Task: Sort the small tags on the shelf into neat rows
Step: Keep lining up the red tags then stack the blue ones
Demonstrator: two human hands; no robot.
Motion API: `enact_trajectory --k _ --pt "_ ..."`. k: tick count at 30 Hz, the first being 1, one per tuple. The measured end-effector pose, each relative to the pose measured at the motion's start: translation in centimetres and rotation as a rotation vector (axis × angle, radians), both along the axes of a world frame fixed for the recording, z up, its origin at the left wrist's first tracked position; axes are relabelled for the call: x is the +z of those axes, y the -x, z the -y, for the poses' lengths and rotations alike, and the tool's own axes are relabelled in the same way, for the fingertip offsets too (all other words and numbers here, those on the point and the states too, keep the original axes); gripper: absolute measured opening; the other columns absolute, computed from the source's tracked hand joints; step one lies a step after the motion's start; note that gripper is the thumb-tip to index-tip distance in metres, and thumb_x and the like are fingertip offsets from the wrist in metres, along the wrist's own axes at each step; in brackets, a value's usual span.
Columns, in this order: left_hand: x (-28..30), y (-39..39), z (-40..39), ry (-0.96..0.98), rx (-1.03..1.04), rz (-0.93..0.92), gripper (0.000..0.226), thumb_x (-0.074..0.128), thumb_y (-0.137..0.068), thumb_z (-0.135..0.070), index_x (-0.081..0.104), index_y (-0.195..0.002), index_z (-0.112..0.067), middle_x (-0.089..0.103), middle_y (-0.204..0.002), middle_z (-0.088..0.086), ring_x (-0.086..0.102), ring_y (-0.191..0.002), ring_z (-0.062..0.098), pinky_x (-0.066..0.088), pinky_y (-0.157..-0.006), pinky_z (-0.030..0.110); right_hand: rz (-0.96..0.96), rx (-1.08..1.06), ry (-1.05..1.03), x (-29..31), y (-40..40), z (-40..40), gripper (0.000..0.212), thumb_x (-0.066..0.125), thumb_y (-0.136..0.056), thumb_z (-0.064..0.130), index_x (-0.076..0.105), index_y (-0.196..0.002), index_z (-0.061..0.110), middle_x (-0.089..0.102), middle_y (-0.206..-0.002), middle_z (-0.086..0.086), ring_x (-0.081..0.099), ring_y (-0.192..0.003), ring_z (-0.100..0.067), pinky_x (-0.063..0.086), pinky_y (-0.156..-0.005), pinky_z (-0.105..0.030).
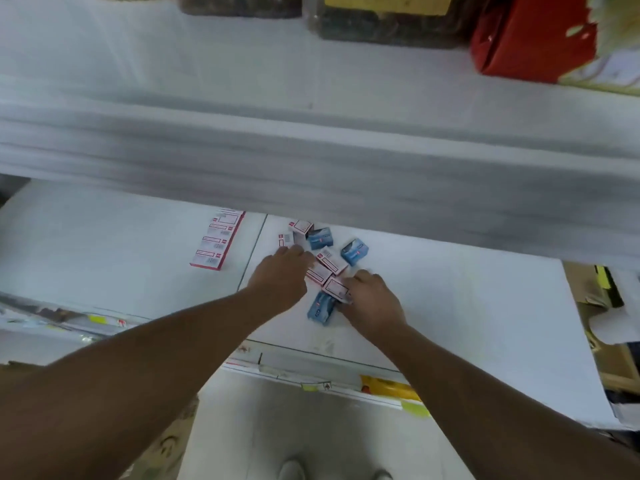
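- Reaching both hands into loose tags (323, 268) on shelf (450, 289), gathering them for rows.
- Left hand (282, 277) fingers: cannot tell.
- Right hand (372, 299) fingers curled on a white tag (335, 288).
- Neat row (217, 241) already left.

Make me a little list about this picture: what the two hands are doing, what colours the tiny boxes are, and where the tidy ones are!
left hand: reaching into the jumbled pile, fingers on the small boxes
right hand: touching a white-and-red box at the pile's near edge
blue boxes: three, scattered in the pile
tidy row: white-and-red boxes lined up, left of the pile
shelf: white, pile near its middle
blur: too much to read labels
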State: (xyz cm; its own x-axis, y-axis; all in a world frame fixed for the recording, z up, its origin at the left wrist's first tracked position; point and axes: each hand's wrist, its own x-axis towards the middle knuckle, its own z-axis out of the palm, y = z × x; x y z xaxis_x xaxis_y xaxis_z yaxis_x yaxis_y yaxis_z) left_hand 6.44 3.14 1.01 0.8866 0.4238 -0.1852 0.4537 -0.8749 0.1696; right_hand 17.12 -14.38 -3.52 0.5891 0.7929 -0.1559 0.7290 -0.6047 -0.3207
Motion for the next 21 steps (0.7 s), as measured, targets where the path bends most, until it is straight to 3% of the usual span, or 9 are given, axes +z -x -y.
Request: enact_trajectory --k 4,9,12,15,21 --pt "-1.3 -1.6 -1.0 0.07 -0.122 -0.021 0.047 0.07 -0.095 -0.022 0.059 -0.141 -0.024 0.061 -0.138 -0.001 0.06 -0.122 0.02 0.059 -0.095 0.036 0.012 -0.015 -0.003 0.0 -0.1 0.5 0.041 0.065 -0.092 0.034 0.063 -0.13 0.019 0.059 -0.123 -0.004 0.053 -0.112 -0.025 0.054 -0.089 -0.039" --pt "-2.4 -1.7 -1.0 -0.087 -0.149 0.026 0.039 0.067 -0.097 -0.031 0.062 -0.136 -0.028 0.068 -0.122 -0.004 0.064 -0.104 0.017 0.058 -0.086 0.034 -0.024 -0.069 0.042 0.2 -0.6 2.4 0.041 0.065 -0.084 0.032 0.063 -0.122 0.016 0.057 -0.12 -0.006 0.052 -0.113 -0.027 0.054 -0.09 -0.042" --pt "-2.9 -1.5 -0.7 -0.08 -0.134 0.02 0.035 0.068 -0.098 -0.037 0.064 -0.131 -0.025 0.064 -0.115 -0.004 0.062 -0.101 0.017 0.055 -0.083 0.033 -0.02 -0.06 0.057 0.0 -0.5 3.4 0.045 0.064 -0.086 0.036 0.063 -0.126 0.016 0.058 -0.122 -0.007 0.052 -0.114 -0.028 0.054 -0.091 -0.041" --pt "-3.0 -0.6 -0.2 -0.012 -0.082 0.026 0.032 0.067 -0.098 -0.035 0.063 -0.128 -0.024 0.061 -0.113 -0.004 0.06 -0.102 0.016 0.056 -0.081 0.033 0.0 -0.021 0.056 -0.2 -0.5 3.6 0.046 0.064 -0.092 0.04 0.062 -0.132 0.017 0.059 -0.125 -0.007 0.052 -0.114 -0.028 0.053 -0.093 -0.04" --pt "-0.6 2.1 0.0 -0.024 -0.032 -0.005 0.031 0.065 -0.097 -0.032 0.063 -0.127 -0.025 0.061 -0.117 -0.003 0.06 -0.103 0.017 0.059 -0.085 0.039 -0.044 -0.026 0.049 1.6 -0.1 4.0 0.036 0.067 -0.093 0.031 0.062 -0.125 0.015 0.063 -0.122 -0.008 0.057 -0.114 -0.028 0.054 -0.092 -0.039"
